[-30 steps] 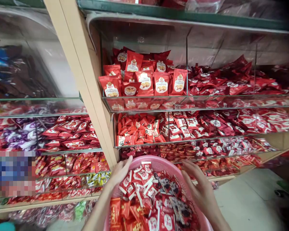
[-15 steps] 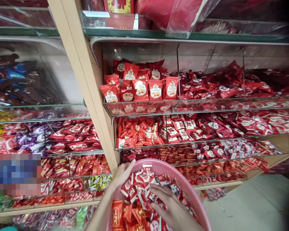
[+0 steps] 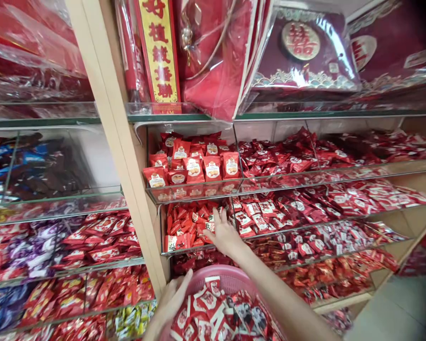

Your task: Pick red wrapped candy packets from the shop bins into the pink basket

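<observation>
My left hand (image 3: 171,299) is closed on the left rim of a pink plastic basket (image 3: 230,275), its thumb lying along the edge. Red and white wrapped candies (image 3: 208,310) fill the part of the basket that shows. Beyond the basket, my right hand (image 3: 224,234) reaches over a shelf compartment of small red wrapped candies with black characters (image 3: 179,242). Its fingers are spread over the candies at the compartment's right side, with nothing visibly held. My right forearm crosses above the basket and hides its right side.
Red biscuit packets (image 3: 193,168) stand one shelf higher, behind a clear front panel. A wooden upright (image 3: 120,142) divides the shelving on the left. Packaged red bags (image 3: 213,61) hang over the top glass shelf's edge. Tiled floor (image 3: 394,308) shows at lower right.
My right hand has left the candies in the basket and moved up and forward to the shelf compartment. The view has tilted upward. My left hand stays on the basket rim.
</observation>
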`<state>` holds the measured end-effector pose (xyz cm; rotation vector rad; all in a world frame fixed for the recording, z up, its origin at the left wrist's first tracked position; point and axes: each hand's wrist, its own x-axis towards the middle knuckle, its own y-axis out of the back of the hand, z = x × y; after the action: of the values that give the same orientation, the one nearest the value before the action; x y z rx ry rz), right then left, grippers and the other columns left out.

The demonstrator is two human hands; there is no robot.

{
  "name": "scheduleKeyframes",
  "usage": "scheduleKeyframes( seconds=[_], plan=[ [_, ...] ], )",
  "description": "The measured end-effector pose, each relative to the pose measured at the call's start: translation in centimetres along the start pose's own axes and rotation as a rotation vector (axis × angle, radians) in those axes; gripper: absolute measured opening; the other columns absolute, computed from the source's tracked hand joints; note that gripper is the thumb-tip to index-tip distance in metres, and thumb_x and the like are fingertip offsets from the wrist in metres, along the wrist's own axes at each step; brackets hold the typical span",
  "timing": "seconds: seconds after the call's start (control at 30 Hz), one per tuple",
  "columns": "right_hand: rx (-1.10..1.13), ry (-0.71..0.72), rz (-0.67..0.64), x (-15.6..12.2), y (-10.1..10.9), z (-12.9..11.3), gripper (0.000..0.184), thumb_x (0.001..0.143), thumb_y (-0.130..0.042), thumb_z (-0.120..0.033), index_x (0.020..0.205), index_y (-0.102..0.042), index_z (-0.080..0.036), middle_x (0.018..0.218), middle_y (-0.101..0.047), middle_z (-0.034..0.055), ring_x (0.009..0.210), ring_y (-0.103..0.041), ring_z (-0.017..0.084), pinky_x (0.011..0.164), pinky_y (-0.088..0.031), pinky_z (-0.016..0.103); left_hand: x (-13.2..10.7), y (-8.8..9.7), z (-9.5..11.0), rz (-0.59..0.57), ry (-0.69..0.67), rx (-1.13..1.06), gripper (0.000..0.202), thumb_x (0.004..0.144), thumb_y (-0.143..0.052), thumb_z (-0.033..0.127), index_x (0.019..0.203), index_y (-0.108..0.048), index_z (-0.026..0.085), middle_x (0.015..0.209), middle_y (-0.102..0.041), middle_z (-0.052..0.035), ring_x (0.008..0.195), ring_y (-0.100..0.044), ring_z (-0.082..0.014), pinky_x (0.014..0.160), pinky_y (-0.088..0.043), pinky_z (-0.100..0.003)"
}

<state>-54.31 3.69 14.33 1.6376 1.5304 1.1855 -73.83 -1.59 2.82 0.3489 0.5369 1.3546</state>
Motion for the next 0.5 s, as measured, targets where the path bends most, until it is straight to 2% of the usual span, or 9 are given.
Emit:
scheduleKeyframes(
  seconds=[0.1,0.2,0.33,0.5],
  plan=[
    [0.018,-0.018,-0.037,0.1,-0.8,-0.2,0.073,0.084,-0.047,-0.043,0.142,-0.019,-0.010,0.147,-0.012,0.0280,0.110,-0.054,0.036,0.087,-0.043,0.045,0.0,0.1,0.1,-0.010,-0.013,-0.033,0.065,0.079,-0.032,0.068,0.105,-0.068,0.020,0.107,-0.068,-0.0055,0.108,-0.056,-0.0262,0.094,-0.038,-0.032],
    [0.037,0.055,-0.034,-0.6,-1.2,-0.7,0.069,0.084,-0.045,-0.049,0.141,-0.024,-0.016,0.148,-0.017,0.0220,0.116,-0.049,0.034,0.090,-0.041,0.045,0.0,0.1,0.2,-0.021,-0.018,-0.028,0.066,0.079,-0.033,0.067,0.106,-0.067,0.018,0.106,-0.068,-0.0063,0.107,-0.057,-0.0263,0.093,-0.039,-0.032],
    [0.003,0.151,0.002,-1.5,-1.5,-1.6,0.064,0.084,-0.040,-0.056,0.138,-0.032,-0.021,0.150,-0.015,0.0172,0.118,-0.047,0.035,0.090,-0.040,0.049,-0.1,-0.1,0.6,-0.047,-0.040,-0.049,0.066,0.079,-0.034,0.066,0.106,-0.067,0.015,0.105,-0.069,-0.0063,0.104,-0.057,-0.0258,0.091,-0.039,-0.031],
    [-0.014,0.165,0.050,-2.2,-1.7,-1.5,0.071,0.084,-0.030,-0.064,0.141,-0.028,-0.021,0.150,-0.016,0.0148,0.127,-0.034,0.037,0.097,-0.033,0.054,-0.7,-0.6,1.8,-0.084,-0.071,-0.102,0.067,0.081,-0.034,0.065,0.107,-0.066,0.012,0.106,-0.069,-0.0056,0.104,-0.056,-0.0263,0.092,-0.039,-0.032]
  ],
)
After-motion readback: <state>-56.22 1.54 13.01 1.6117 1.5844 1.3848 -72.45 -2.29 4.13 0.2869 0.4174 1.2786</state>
